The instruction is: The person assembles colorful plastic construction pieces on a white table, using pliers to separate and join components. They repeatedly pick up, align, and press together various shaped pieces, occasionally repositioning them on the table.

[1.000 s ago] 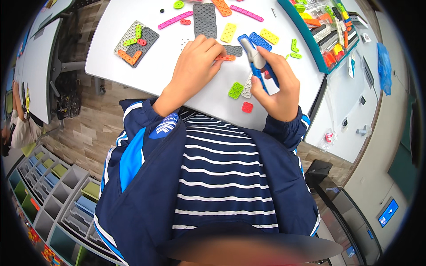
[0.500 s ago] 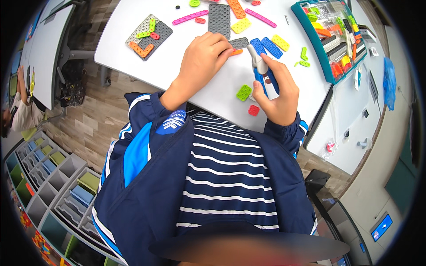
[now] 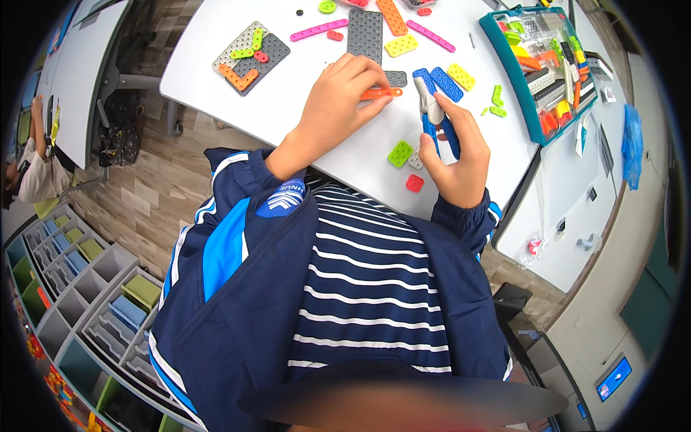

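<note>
My left hand [image 3: 338, 108] is closed, pinching an orange perforated building strip [image 3: 383, 93] whose end sticks out past the fingertips. Wrapped round a pair of pliers [image 3: 433, 111] with blue handles and pale grey jaws is my right hand [image 3: 466, 162]. The jaws point away from me, to the right of the strip and apart from it. Beyond the left hand lie a large dark grey perforated plate [image 3: 365, 37] and a smaller grey plate [image 3: 396, 78]. A green plate [image 3: 399, 154] and a red square piece [image 3: 414, 183] lie nearer me, left of the right wrist.
A teal-edged case [image 3: 534, 129] full of coloured parts stands at the right. Two blue plates [image 3: 448, 85] and a yellow plate [image 3: 461, 77] lie past the pliers. Farther left is a grey plate assembly [image 3: 270, 60] with orange, green and red strips. A person [image 3: 39, 169] sits at the far left.
More of the orange strip now shows beyond my left fingertips. My right hand keeps its grip on the pliers. The whole view has shifted slightly.
</note>
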